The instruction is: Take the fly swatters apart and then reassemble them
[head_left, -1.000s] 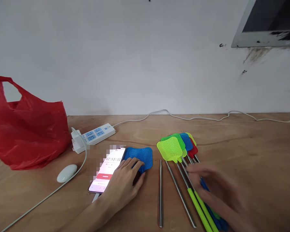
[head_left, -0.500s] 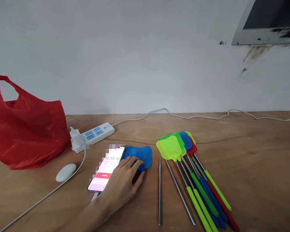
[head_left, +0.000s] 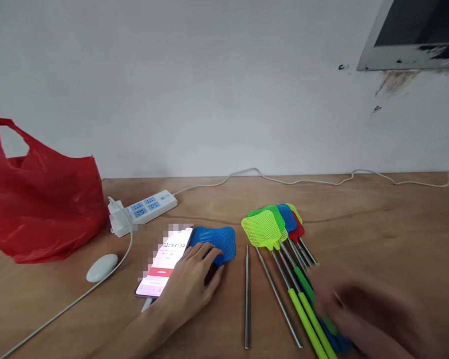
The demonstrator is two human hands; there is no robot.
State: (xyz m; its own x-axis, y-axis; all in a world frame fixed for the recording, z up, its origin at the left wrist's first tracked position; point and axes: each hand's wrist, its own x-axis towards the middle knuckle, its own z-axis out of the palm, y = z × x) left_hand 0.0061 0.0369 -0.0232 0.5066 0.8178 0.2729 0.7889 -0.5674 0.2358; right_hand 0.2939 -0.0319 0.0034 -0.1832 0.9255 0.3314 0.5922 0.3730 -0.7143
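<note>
A blue mesh fly swatter head [head_left: 224, 239] lies flat on the table. My left hand [head_left: 192, 271] is curled over its lower edge, thumb toward me, beside a lit phone [head_left: 164, 264]; what lies beneath the palm is hidden. At the right, my right hand [head_left: 362, 309], smeared by motion, is over the handles of a fanned pile of fly swatters [head_left: 262, 229] in yellow-green, green, blue and red. Whether it touches them cannot be made out. A bare metal rod [head_left: 247, 299] lies between the hands, and another thin rod [head_left: 280, 299] lies alongside the pile.
A red plastic bag [head_left: 45, 204] stands at the left. Near it are a white power strip [head_left: 153, 207] with a plugged-in charger and a white mouse-shaped object [head_left: 102, 268]. A white cable [head_left: 307, 181] runs along the wall at the back of the wooden table [head_left: 396, 224].
My right hand has come into view from the lower right, over the swatter handles. My left hand has stayed on the blue swatter head.
</note>
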